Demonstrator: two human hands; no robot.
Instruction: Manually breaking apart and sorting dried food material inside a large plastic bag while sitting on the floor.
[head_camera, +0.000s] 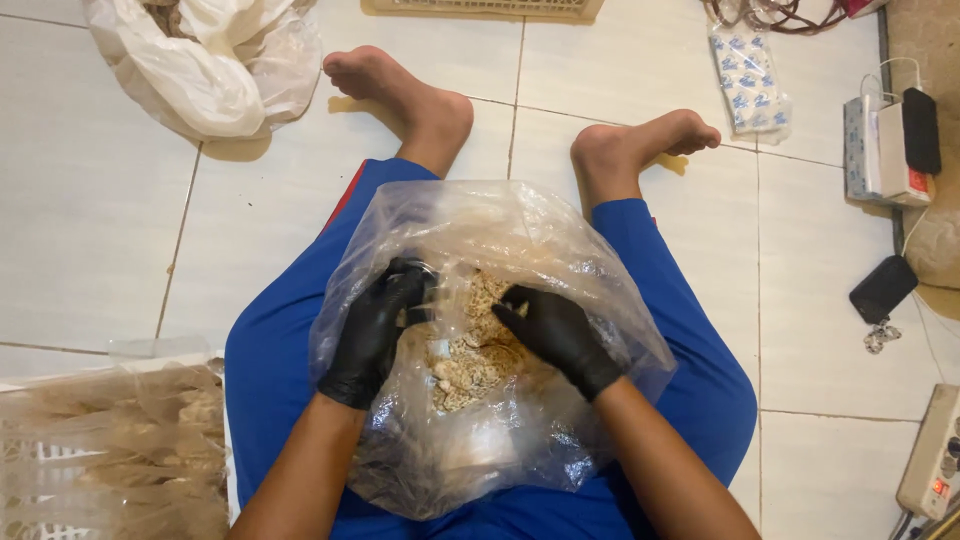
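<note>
A large clear plastic bag (560, 240) rests on my lap, between legs in blue trousers. It holds a heap of small pale, speckled pieces (470, 355). Both my hands wear black gloves and are inside the bag's mouth. My left hand (375, 325) curls at the left of the heap, its fingers closed around a small dark thing near the bag's rim. My right hand (555, 330) lies on the right side of the heap with fingers bent, touching the pieces. I cannot tell whether it holds any.
White tiled floor all around. A crumpled white plastic bag (200, 60) lies far left. A clear bag of tan strips on a white crate (110, 450) is at near left. A tissue pack (750, 80), chargers, a dark pouch (882, 288) and a power strip (935, 450) lie at right.
</note>
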